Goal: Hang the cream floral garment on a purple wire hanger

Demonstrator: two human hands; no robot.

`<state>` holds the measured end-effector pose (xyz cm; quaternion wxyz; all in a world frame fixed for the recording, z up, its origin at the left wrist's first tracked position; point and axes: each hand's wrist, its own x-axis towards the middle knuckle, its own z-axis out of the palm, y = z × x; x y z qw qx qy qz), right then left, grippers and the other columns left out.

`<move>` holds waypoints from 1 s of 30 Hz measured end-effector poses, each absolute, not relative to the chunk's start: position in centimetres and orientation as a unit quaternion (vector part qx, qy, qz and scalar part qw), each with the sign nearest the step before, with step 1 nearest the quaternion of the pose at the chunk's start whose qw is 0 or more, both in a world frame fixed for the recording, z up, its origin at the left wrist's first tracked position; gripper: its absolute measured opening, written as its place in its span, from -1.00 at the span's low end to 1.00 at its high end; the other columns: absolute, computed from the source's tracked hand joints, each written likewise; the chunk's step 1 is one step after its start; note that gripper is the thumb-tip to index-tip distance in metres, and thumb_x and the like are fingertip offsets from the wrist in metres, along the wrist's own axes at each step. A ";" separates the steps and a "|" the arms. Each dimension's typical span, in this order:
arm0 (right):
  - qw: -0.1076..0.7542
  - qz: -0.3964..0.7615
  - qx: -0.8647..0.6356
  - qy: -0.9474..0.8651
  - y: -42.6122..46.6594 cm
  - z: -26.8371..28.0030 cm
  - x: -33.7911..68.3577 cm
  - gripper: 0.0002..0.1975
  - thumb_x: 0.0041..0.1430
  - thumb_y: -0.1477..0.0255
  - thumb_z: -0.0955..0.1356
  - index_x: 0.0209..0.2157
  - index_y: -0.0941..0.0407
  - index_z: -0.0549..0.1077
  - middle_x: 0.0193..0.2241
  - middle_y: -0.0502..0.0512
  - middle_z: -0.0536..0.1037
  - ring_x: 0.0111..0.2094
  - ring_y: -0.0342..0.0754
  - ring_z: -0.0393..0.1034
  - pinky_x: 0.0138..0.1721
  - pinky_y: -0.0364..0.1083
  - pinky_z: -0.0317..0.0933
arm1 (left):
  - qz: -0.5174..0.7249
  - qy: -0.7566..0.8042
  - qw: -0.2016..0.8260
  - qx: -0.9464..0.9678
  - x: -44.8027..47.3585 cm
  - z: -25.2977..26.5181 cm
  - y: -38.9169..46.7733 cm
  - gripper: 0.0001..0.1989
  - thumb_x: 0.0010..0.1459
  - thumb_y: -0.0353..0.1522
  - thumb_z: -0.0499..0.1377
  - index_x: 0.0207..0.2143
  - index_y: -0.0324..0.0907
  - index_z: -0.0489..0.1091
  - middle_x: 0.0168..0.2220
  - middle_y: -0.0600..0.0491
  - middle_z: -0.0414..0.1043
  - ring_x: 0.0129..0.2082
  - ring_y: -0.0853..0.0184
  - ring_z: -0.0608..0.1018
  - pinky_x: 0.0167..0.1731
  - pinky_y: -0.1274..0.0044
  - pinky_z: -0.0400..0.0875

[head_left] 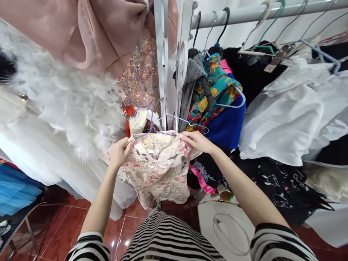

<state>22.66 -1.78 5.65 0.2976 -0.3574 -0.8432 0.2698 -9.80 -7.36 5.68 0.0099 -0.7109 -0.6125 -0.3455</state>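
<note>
A cream blouse with a pink floral print (pixel 154 177) hangs spread out in front of my body, its neckline turned up toward me. Inside its collar sits a purple hanger (pixel 151 123), the hook pointing away from me. My left hand (pixel 121 150) pinches the blouse at its left shoulder. At the right shoulder, my right hand (pixel 198 141) grips the fabric with thumb and fingers closed. Just behind the blouse is a pale wire hanger (pixel 187 122), close to the white rack post (pixel 163 65).
A clothes rail (pixel 261 12) with several garments on hangers runs along the upper right. White feathered clothing (pixel 73 101) and a dusty pink garment (pixel 108 32) fill the left. Below, a white surface with a coiled cable (pixel 231 232) stands on red floor tiles (pixel 108 239).
</note>
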 end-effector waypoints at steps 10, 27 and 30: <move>0.387 0.168 -0.504 -0.754 -0.5 4.4 27.4 -0.51 0.31 -0.03 0.17 -0.39 0.04 0.47 -0.52 0.09 0.58 -0.41 0.08 0.53 -0.31 -0.03 0.40 | -0.271 -0.555 0.043 -0.786 -4.6 9.2 2.3 -0.74 0.27 -0.28 0.08 -0.49 -0.14 0.33 -0.48 0.06 0.45 -0.40 0.30 0.48 -0.41 0.54 0.13; 0.330 0.229 -0.482 -0.779 1.1 6.9 25.9 -0.33 0.22 -0.19 0.17 -0.29 0.10 0.57 -0.49 0.06 0.58 -0.40 0.05 0.48 -0.26 -0.02 0.41 | -0.269 -0.460 -0.045 -0.845 -5.4 10.8 7.5 -0.70 0.24 -0.26 0.06 -0.55 -0.17 0.21 -0.55 0.13 0.29 -0.47 0.38 0.33 -0.41 0.55 0.13; 0.381 0.138 -0.506 -0.761 -1.0 7.1 24.3 -0.36 0.29 -0.13 0.11 -0.47 0.09 0.44 -0.66 -0.04 0.33 -0.60 -0.10 0.22 -0.49 -0.13 0.20 | -0.294 -0.441 -0.005 -0.848 -5.1 10.3 7.0 -0.71 0.26 -0.29 0.03 -0.53 -0.15 0.16 -0.50 0.09 0.32 -0.43 0.34 0.37 -0.36 0.52 0.19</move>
